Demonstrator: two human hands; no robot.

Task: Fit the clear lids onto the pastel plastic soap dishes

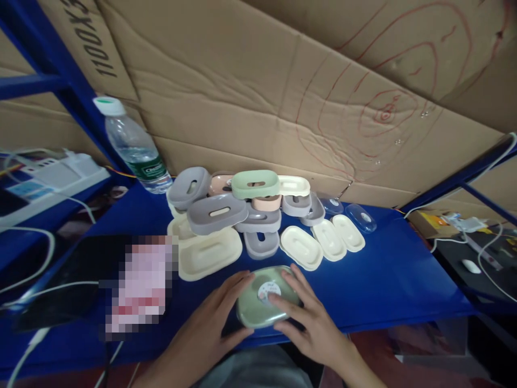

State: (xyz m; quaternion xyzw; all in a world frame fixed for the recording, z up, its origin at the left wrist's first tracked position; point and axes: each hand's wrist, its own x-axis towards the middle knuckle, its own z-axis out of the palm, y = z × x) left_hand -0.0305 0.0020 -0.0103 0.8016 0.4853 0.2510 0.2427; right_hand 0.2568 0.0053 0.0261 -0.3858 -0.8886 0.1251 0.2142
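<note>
A green soap dish (258, 313) with a clear lid and a round white sticker is held between my two hands, over the front edge of the blue tabletop. My left hand (226, 307) grips its left side, thumb low and fingers at the upper corner. My right hand (313, 318) holds the right side, with one finger reaching across the lid to the sticker. Just beyond are loose soap dish parts in a pile: a green piece (242, 187), grey pieces (197, 216) and cream trays (210, 254). Clear lids (361, 218) lie at the right of the pile.
A water bottle (137, 148) stands at the back left against a cardboard wall (226, 81). A blurred-out pink item (141, 280) lies on a dark object at left. White cables and a power strip (64, 175) are further left. Blue frame posts flank the tabletop.
</note>
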